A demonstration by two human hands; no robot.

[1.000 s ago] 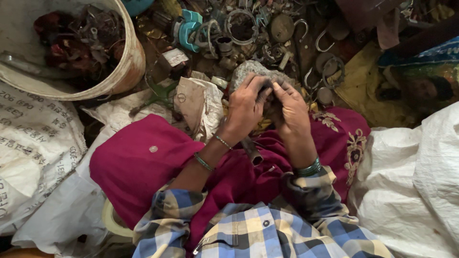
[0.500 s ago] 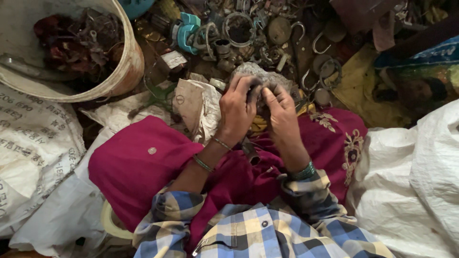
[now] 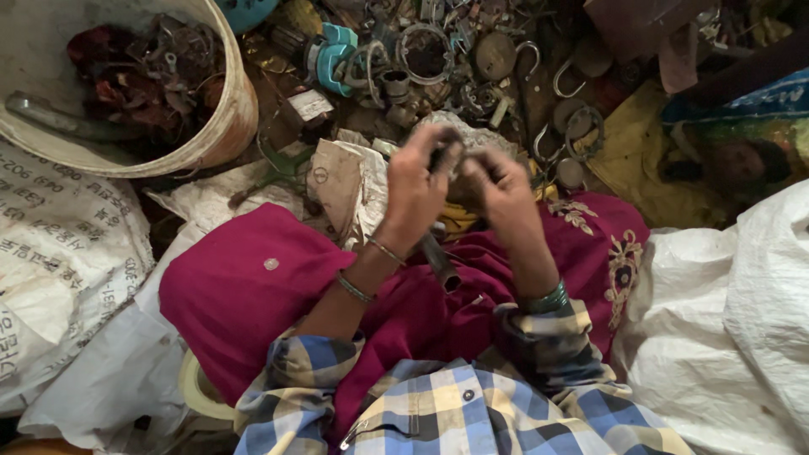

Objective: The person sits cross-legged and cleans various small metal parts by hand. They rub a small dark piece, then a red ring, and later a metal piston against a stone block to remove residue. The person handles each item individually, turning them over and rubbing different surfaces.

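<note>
Scrap metal litters the dark ground ahead of the seated person, whose lap is covered by one magenta embroidered cloth (image 3: 253,312). Both hands meet just above that cloth's far edge. The left hand (image 3: 417,185) is clenched around one dark metal tube (image 3: 438,257), whose open lower end points down onto the cloth. The right hand (image 3: 501,190) closes its fingers on the blurred top of the same piece; what else it pinches cannot be told. Two bangles ring the left wrist, and one green bangle (image 3: 543,299) rings the right. Beyond the cloth lie several rusty hooks and rings and one teal plastic fitting (image 3: 333,50). To the cloth's far left stands one white plastic bucket (image 3: 232,118) of rusted scrap. White woven sacks flank the cloth, one on each side.
</note>
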